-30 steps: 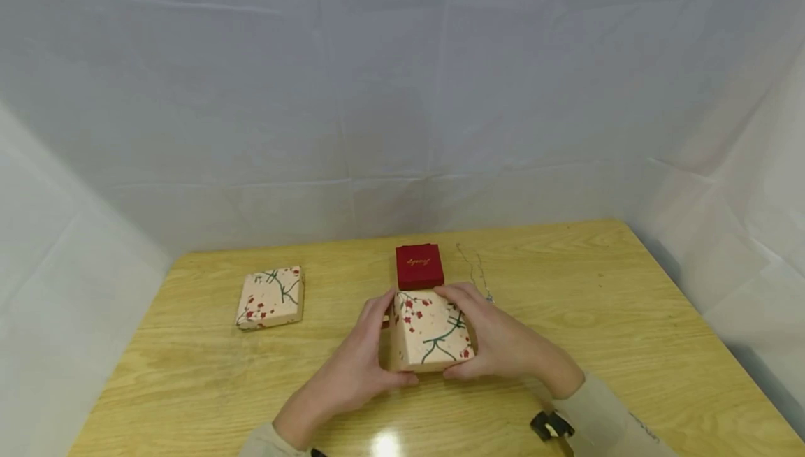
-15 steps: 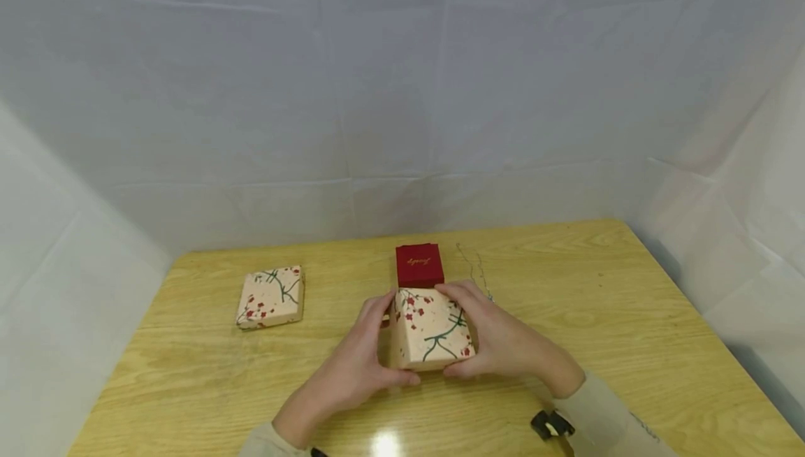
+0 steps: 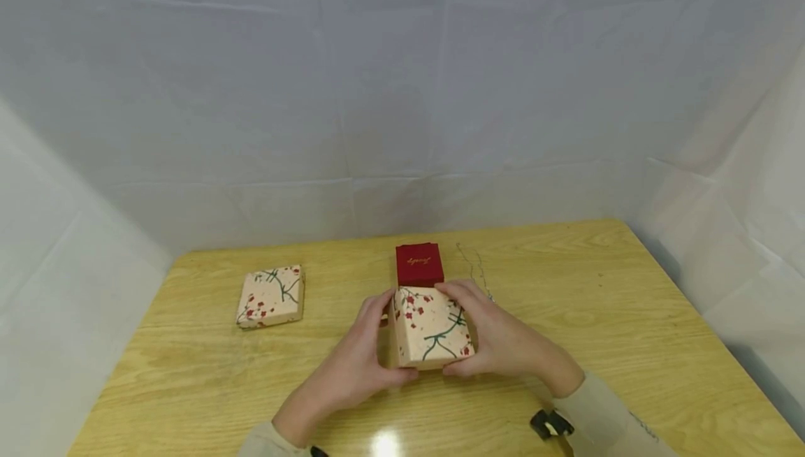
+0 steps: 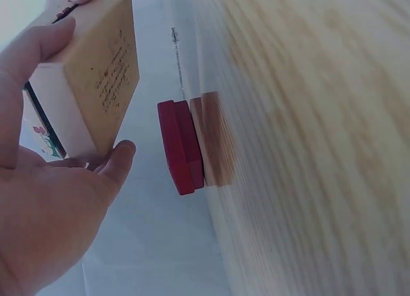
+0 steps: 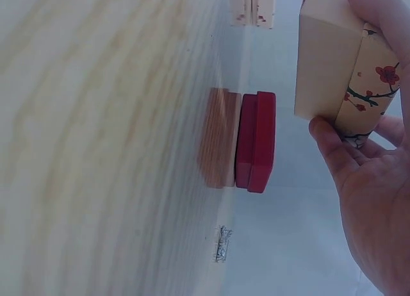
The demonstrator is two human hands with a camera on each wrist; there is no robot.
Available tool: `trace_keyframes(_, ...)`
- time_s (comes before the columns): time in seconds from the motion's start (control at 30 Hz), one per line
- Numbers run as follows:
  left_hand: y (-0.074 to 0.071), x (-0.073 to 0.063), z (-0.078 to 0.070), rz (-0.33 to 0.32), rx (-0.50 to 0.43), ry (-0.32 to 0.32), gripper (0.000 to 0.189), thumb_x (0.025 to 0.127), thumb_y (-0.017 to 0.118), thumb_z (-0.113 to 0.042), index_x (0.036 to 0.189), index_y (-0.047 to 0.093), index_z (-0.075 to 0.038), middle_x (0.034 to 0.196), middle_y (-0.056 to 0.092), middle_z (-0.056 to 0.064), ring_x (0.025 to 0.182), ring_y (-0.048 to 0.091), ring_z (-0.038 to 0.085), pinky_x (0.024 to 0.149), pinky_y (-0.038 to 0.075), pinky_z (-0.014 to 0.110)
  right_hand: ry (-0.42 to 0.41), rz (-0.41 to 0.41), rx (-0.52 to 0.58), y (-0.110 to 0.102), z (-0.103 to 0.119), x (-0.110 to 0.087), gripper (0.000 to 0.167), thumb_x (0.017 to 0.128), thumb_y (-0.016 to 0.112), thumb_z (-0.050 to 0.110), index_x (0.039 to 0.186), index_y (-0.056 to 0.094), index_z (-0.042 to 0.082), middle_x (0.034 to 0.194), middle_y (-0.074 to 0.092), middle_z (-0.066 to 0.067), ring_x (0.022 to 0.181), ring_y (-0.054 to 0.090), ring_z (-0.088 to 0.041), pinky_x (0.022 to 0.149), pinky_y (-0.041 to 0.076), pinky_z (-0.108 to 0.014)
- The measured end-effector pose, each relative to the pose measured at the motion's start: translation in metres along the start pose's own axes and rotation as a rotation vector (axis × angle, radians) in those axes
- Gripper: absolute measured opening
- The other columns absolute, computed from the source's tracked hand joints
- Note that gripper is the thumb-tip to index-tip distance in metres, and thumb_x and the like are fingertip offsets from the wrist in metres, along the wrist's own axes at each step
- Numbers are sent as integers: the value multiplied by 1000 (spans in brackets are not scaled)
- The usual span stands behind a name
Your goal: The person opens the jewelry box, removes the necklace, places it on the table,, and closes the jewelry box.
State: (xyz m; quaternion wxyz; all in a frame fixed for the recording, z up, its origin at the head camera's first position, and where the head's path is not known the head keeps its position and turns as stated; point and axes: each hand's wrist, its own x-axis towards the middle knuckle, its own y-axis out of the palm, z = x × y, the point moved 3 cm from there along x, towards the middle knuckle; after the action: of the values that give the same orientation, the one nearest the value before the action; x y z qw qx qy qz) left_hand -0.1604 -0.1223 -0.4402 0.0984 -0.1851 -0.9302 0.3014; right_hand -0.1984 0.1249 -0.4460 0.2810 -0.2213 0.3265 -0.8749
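Observation:
A cream gift box (image 3: 434,328) with red blossoms and green branches is held off the table between both hands. In the left wrist view, its plain bottom (image 4: 114,72) carries printed writing. My left hand (image 3: 358,359) grips the box's left side, thumb at the near edge. On the right side, my right hand (image 3: 503,335) holds it the same way. A patterned lid (image 5: 371,84) covers the upper part of the plain base (image 5: 327,59). Just behind stands a small red box (image 3: 419,265) with gold lettering. What the gift box contains is hidden.
A second blossom-patterned cream box or lid (image 3: 270,296) lies on the left of the wooden table (image 3: 189,373). Beyond the right hand lies a thin chain necklace (image 3: 474,265), partly hidden. White cloth (image 3: 390,93) hangs behind the table and at its sides.
The gift box has shifted very slightly upward in the head view and covers a little more of the red box's front. Both hands keep their grip, almost still.

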Motion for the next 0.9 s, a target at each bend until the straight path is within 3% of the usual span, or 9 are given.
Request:
trace_keyframes(0.37, -1, 0, 1, 1, 35, -10, 122, 73, 100, -27, 166, 23, -14, 159, 39, 5, 141, 49, 30, 118, 40, 56, -1, 13, 5, 0, 1, 0, 123, 69, 100, 42, 167, 26, 30, 158, 37, 6, 140, 45, -16, 114, 46, -48)
trace_keyframes(0.6, -2, -1, 1, 9, 53, -22, 121, 72, 99, -31, 165, 23, -17, 161, 39, 6, 145, 45, 33, 118, 37, 60, 19, 15, -37, -8, 6, -3, 126, 68, 101, 45, 167, 28, 17, 162, 36, 1, 144, 44, -23, 115, 43, -53)
trace_keyframes(0.9, -2, -3, 3, 3, 49, -26, 118, 73, 99, -30, 164, 25, -18, 157, 42, 6, 143, 47, 34, 118, 38, 60, 28, 3, -85, -25, -2, -14, 124, 72, 97, 50, 168, 25, 22, 166, 33, -6, 149, 41, -32, 117, 40, -58)
